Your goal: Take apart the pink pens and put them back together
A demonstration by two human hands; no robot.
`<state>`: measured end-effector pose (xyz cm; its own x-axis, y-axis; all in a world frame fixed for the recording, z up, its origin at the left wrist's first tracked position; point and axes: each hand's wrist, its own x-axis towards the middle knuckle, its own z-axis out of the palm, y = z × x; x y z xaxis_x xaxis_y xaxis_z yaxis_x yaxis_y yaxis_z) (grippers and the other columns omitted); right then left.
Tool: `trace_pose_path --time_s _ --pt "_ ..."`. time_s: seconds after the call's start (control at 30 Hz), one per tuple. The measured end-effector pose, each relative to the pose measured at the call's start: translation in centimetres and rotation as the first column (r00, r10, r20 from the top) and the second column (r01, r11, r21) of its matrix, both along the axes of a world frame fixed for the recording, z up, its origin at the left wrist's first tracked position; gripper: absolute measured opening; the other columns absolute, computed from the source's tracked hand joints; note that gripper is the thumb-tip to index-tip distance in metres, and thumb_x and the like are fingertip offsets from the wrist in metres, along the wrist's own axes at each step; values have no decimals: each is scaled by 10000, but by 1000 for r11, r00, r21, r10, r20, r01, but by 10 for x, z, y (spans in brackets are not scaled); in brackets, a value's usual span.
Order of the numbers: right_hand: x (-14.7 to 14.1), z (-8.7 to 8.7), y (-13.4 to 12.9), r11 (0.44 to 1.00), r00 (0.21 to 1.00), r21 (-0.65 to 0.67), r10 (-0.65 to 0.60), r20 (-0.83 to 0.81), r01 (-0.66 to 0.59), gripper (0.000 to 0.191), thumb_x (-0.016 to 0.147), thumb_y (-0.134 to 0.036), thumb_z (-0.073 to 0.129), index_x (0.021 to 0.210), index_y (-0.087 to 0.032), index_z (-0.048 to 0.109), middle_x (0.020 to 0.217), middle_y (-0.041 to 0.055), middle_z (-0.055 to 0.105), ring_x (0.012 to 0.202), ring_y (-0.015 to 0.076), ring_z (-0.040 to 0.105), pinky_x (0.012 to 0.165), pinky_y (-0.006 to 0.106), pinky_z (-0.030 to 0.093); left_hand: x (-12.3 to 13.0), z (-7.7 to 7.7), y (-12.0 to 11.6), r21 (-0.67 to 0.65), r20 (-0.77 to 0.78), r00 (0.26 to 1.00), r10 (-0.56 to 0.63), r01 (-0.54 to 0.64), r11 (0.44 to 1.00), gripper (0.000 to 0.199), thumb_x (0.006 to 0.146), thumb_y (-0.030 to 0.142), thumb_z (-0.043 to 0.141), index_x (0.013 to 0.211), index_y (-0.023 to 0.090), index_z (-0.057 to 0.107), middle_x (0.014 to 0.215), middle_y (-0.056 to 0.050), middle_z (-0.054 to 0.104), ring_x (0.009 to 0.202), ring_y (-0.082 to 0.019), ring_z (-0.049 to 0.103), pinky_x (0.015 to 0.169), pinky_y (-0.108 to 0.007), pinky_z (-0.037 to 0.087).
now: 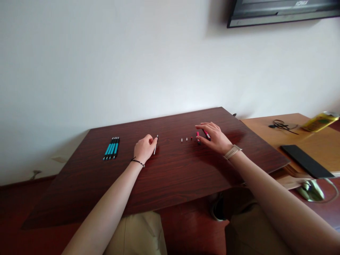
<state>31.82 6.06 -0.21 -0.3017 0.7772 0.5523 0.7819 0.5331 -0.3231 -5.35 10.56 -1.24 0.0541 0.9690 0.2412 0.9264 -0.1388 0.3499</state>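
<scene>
My left hand is closed, thumb against the fingers, on a thin pen refill with a white tube and a dark upper end. My right hand is open above the right part of the table, thumb and fingers apart. Close to its thumb lies a pink pen part, and another pink pen part is partly under the fingers. Whether the thumb touches the nearer one I cannot tell. Left of them, two small white pieces and a tiny red piece lie in a row.
Several blue and black pens lie side by side on the dark wooden table. On a lighter desk at the right are a black cable, a dark flat object and a yellow can. A wall screen hangs above.
</scene>
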Motion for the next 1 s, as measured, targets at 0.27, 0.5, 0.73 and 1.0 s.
trace_pose_path --time_s 0.27,0.5,0.73,1.0 --pt "-62 1 -36 978 979 56 202 -38 -200 243 1096 -352 558 1220 -221 721 1002 78 797 926 247 717 919 409 515 15 4 -8 -39 -323 946 -7 -6 999 532 1030 666 436 896 234 717 894 -129 795 869 -345 768 736 -368 493" --pt "-84 -15 -44 934 935 75 343 92 -350 213 1099 -310 558 1152 -210 737 925 64 789 863 216 712 853 365 484 18 7 -16 -89 -361 932 -28 -5 996 523 1060 598 399 957 226 751 963 -153 807 934 -360 781 801 -404 531" --pt "-79 -16 -45 943 942 24 330 60 -332 221 1105 -314 539 1151 -219 734 959 69 801 874 217 726 862 364 511 14 8 -29 -91 -371 925 -85 54 994 460 1101 486 381 1033 198 733 1001 -161 806 934 -331 787 796 -373 534" --pt "-78 -14 -50 950 949 -27 312 34 -311 280 1121 -356 492 1130 -228 741 959 80 800 881 226 722 859 366 546 1 8 -62 -98 -387 907 -166 139 985 362 1120 405 384 1024 212 676 992 -131 804 896 -278 778 744 -328 498"
